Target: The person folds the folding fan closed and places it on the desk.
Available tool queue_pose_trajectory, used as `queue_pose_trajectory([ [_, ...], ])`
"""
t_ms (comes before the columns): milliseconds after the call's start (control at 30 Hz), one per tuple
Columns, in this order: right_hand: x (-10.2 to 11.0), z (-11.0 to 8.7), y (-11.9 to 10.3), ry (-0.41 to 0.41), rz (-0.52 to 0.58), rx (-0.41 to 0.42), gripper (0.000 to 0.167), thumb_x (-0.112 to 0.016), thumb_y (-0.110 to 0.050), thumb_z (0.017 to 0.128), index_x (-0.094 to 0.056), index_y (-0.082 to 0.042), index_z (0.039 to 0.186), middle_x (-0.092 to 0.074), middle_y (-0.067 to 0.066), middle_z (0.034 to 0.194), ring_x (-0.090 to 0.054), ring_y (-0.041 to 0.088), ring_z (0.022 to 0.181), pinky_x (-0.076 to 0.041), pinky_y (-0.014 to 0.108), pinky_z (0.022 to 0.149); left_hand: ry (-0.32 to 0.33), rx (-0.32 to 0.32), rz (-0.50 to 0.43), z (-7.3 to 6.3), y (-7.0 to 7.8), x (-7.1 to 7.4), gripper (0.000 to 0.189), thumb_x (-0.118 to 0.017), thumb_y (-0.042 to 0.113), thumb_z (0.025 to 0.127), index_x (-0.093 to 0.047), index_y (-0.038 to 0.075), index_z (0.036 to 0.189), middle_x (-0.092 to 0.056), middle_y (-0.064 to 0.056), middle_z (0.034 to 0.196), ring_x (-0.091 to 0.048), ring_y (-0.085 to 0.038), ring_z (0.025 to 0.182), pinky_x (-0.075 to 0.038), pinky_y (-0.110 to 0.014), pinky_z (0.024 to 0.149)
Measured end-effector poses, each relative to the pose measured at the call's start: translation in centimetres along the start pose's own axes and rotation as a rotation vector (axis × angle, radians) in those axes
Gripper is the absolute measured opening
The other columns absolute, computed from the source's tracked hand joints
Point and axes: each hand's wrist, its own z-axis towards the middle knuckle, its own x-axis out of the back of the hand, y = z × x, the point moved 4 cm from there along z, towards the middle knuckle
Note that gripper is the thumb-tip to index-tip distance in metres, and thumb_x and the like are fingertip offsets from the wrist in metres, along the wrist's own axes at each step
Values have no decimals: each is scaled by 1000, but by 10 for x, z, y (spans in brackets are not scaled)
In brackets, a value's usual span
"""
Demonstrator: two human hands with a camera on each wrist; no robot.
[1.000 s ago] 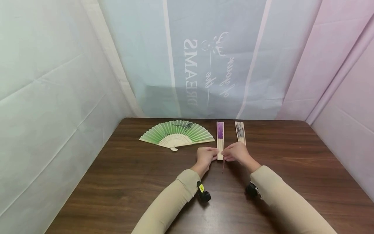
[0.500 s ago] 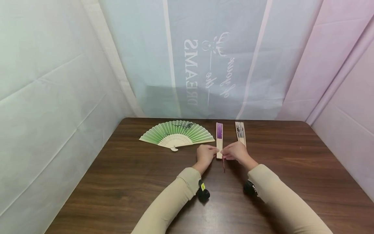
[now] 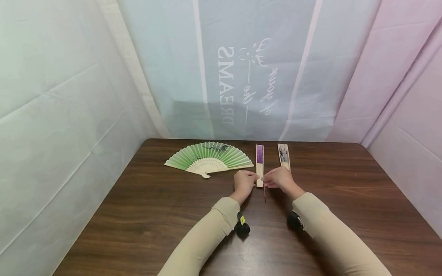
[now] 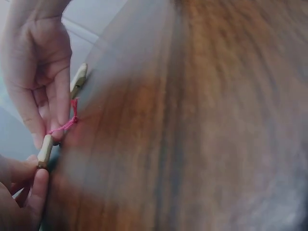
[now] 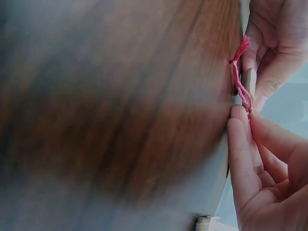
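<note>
A folded hand fan with a purple band (image 3: 259,155) lies upright in the head view, its pale wooden end toward me. My left hand (image 3: 244,183) pinches that end from the left with thumb and fingers. From the right, my right hand (image 3: 281,179) pinches the same end between thumb and fingertips. A pink tassel cord (image 5: 239,72) hangs from the fan's end, close by the right fingertips in the right wrist view. In the left wrist view the fan's wooden tip (image 4: 45,151) shows between both hands.
An open green fan (image 3: 221,151) lies to the left of the purple one. To the right is a folded grey-patterned fan (image 3: 284,154), its lower end hidden behind my right hand. The dark wooden table (image 3: 155,222) ends at a printed cloth backdrop (image 3: 172,69).
Both hands have shifted slightly away from me with the purple fan's end still between them. The green and grey fans have stayed in place.
</note>
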Motion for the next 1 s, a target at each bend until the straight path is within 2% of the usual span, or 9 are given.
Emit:
queue_pose_trajectory([
  [200, 0, 2, -2, 13, -15, 2, 22, -72, -1, 86, -69, 18, 97, -73, 11, 69, -68, 10, 57, -64, 29, 59, 20, -5, 106, 2, 4, 1, 9, -78, 14, 84, -80, 7, 80, -74, -5, 65, -62, -5, 47, -47, -13, 45],
  [300, 1, 3, 0, 17, -23, 4, 22, -72, 0, 85, -70, 18, 97, -73, 12, 69, -68, 10, 57, -64, 29, 59, 28, -9, 172, 1, 7, 1, 9, -80, 15, 83, -81, 9, 77, -74, -2, 64, -63, -5, 54, -48, -15, 50],
  [433, 1, 3, 1, 21, -27, 10, 21, -71, -1, 86, -70, 17, 96, -74, 14, 70, -68, 10, 57, -64, 29, 58, 36, -30, 234, 1, 10, 1, 8, -81, 16, 81, -81, 11, 74, -76, 1, 72, -66, -7, 67, -53, -18, 60],
  [500, 1, 3, 0, 27, -33, 21, 21, -71, -1, 86, -70, 17, 96, -74, 15, 71, -69, 11, 57, -64, 29, 58, 33, -44, 241, 2, 11, 1, 8, -81, 16, 81, -81, 11, 75, -76, 1, 71, -66, -8, 67, -53, -17, 60],
  [767, 8, -3, -6, 52, -55, 49, 27, -69, -3, 89, -68, 18, 105, -75, 26, 87, -71, 13, 65, -65, 29, 64, -19, -61, 109, 4, 5, 3, 8, -78, 11, 84, -80, 5, 79, -73, -5, 63, -56, -1, 50, -44, -12, 48],
  [900, 10, -4, -10, 34, 33, 41, 33, -65, -3, 92, -62, 21, 115, -72, 30, 99, -73, 14, 72, -65, 30, 71, -15, -79, 75, 6, 2, 13, 8, -77, 11, 84, -79, 3, 82, -74, -7, 68, -59, -1, 54, -45, -10, 50],
  [1000, 10, -4, -11, -18, 107, 10, 35, -64, -3, 94, -59, 21, 120, -70, 31, 107, -75, 17, 77, -65, 33, 77, -22, -70, 55, 8, 0, 22, 8, -78, 11, 85, -79, 3, 84, -76, -8, 73, -63, -3, 56, -47, -11, 51],
])
